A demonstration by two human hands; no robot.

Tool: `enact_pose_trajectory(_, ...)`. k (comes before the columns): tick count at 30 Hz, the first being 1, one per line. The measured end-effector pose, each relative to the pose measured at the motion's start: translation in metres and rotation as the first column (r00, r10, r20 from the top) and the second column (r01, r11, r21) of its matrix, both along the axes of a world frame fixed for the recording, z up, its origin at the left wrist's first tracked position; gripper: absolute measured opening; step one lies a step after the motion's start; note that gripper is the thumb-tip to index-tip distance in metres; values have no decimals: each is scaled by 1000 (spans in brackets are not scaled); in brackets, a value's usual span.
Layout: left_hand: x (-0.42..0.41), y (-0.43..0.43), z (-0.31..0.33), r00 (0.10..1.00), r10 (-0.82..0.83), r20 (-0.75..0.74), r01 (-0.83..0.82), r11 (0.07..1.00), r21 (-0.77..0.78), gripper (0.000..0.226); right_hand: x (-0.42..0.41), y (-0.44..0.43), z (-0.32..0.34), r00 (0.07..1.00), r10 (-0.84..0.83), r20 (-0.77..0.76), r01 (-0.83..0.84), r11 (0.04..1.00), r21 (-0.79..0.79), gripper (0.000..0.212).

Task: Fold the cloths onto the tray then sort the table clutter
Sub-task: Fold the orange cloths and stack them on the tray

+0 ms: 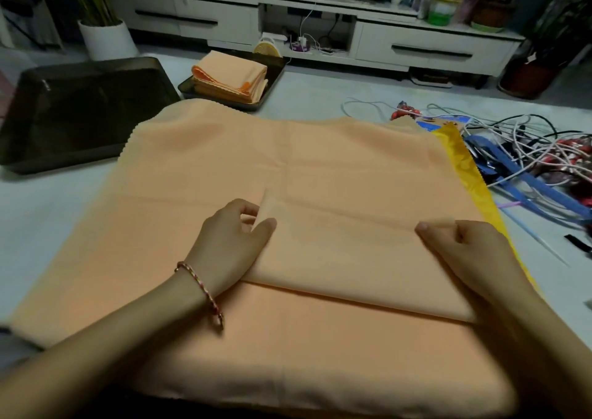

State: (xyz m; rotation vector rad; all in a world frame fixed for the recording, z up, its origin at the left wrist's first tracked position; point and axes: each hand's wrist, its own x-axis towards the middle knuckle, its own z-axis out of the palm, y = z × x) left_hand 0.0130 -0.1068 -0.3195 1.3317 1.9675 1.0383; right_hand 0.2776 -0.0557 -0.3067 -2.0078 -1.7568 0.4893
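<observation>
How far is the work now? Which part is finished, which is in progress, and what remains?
Done: several folded cloths lie stacked on the small tray. In hand: the left hand and the right hand pinch a fold of the peach cloth spread on the table. Left: finishing this fold, the yellow cloth beneath it, and the tangle of cables at the right, apparently unsorted.

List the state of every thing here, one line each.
Peach cloth: spread on table, near edge folded over.
Left hand: pinches the fold.
Right hand: grips the fold.
Cloth stack: folded, on small tray.
Yellow cloth: flat, mostly covered.
Cables: tangled.
</observation>
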Motion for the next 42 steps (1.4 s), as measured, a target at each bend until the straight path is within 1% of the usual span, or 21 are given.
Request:
enact_pose_trajectory(3, 6, -6, 0, 994, -20, -112, 27, 998, 58, 34, -5, -3, -5, 981, -4, 193, -5, 999, 50, 40)
enact_pose_trajectory(4, 8, -10, -1, 967, -26, -253, 42, 998, 56, 37, -6, -3, -5, 975, -10, 221, 0, 999, 46, 41)
enact_pose_trajectory(6, 7, -13, -4, 787, -3, -617, 80, 992, 97, 42, -8, -4, -5, 964, -40, 264, 28, 998, 51, 48)
enact_pose_trajectory(7, 6, -12, -7, 700, 10, -714, 121, 984, 132, 46, -9, -4, -5, 956, -48, 289, 18, 994, 106, 53)
enact_pose_trajectory(9, 5, -4, -11, 631, 32, -775, 257, 934, 248, 49, -14, -2, -6, 933, 5, 361, -125, 943, 309, 51)
enact_pose_trajectory(11, 7, 7, -13, 589, -91, -803, 421, 883, 208, 49, -34, -6, -6, 909, 181, 376, -343, 837, 427, 37)
enact_pose_trajectory(12, 12, 10, -9, 569, -196, -799, 475, 871, 124, 52, -48, -10, -8, 872, 321, 370, -463, 786, 408, 34)
enact_pose_trajectory(14, 22, 15, -7, 513, -382, -769, 507, 858, -88, 75, -73, -16, -18, 741, 567, 360, -668, 678, 307, 36)
enact_pose_trajectory(15, 25, 17, -10, 495, -435, -752, 478, 859, -183, 84, -83, -20, -22, 685, 633, 362, -724, 649, 234, 43)
enact_pose_trajectory(17, 24, 20, -19, 472, -462, -751, 411, 869, -277, 87, -91, -25, -26, 628, 678, 382, -756, 648, 93, 69)
enact_pose_trajectory(18, 22, 21, -22, 482, -453, -750, 393, 877, -278, 85, -88, -24, -26, 623, 685, 379, -744, 668, 16, 80)
enact_pose_trajectory(20, 19, 21, -25, 530, -447, -721, 370, 887, -278, 72, -72, -19, -29, 620, 678, 394, -699, 706, -115, 88)
enact_pose_trajectory(24, 20, 16, -24, 596, -436, -674, 318, 899, -301, 73, -37, -7, -32, 680, 581, 447, -588, 796, -142, 108)
enact_pose_trajectory(27, 16, 9, -18, 755, -268, -598, 210, 963, -167, 68, -19, -7, -31, 721, 533, 443, -520, 839, -163, 114)
enact_pose_trajectory(29, 15, 4, -13, 788, -135, -600, 136, 990, -45, 66, -17, -6, -30, 724, 534, 437, -521, 838, -161, 115)
enact_pose_trajectory(30, 13, 2, -11, 803, -116, -584, 117, 992, -36, 65, -18, -6, -30, 720, 537, 440, -527, 835, -158, 115)
enact_pose_trajectory(32, 9, 3, -5, 877, -126, -463, 77, 989, -123, 68, -20, -6, -31, 728, 528, 436, -530, 838, -131, 115)
enact_pose_trajectory(34, 4, 9, 1, 922, -130, -365, 47, 973, -228, 54, -21, -6, -30, 751, 525, 400, -535, 839, -97, 109)
enact_pose_trajectory(36, 0, 12, 5, 914, -165, -371, 73, 965, -250, 30, -22, -6, -29, 794, 507, 335, -547, 837, 30, 89)
enact_pose_trajectory(39, -5, 8, 6, 946, -225, -235, 215, 974, -71, 26, -21, -3, -26, 875, 471, 113, -483, 828, 286, 55)
enact_pose_trajectory(42, -5, -1, 11, 946, -314, -79, 324, 921, 218, 17, -31, 2, -13, 830, 533, -163, -485, 834, 263, 64)
